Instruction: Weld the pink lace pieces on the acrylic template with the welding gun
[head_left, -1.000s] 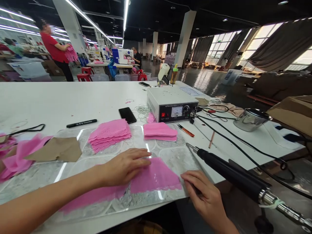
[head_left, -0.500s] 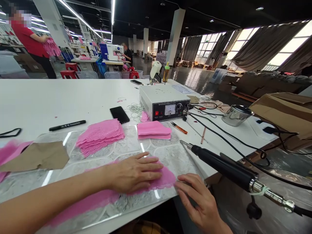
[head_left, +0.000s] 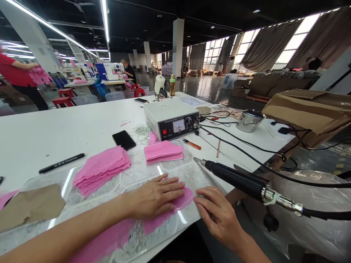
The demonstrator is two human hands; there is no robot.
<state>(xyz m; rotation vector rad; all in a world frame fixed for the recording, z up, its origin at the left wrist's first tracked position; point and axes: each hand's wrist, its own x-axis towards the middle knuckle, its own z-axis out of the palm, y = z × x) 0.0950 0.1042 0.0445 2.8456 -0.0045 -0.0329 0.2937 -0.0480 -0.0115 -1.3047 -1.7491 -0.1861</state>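
Note:
My left hand (head_left: 159,195) lies flat with fingers stretched over a pink fabric piece (head_left: 186,199) on a clear-topped, marble-patterned mat (head_left: 137,186). Part of that piece is hidden under the palm. Just off the piece's right tip, by the mat's edge, is my right hand (head_left: 219,213), its fingers slightly bent and apart, with nothing visible in them. Another pink cloth (head_left: 104,243) shows below my left forearm. Behind my hands are a stack of pink scalloped fabric pieces (head_left: 102,170) and a folded pink piece (head_left: 163,151).
A black pen-shaped tool with a metal tip (head_left: 236,179) lies at the right, cabled to a control box (head_left: 172,120). Around them are orange snips (head_left: 192,144), a phone (head_left: 124,140), a marker (head_left: 61,163), a tan piece (head_left: 33,204), and a metal canister (head_left: 250,120).
The view has swung to the right. The pink piece under my left hand has shifted, and less of it shows toward my right hand. Both hands keep nearly the same pose.

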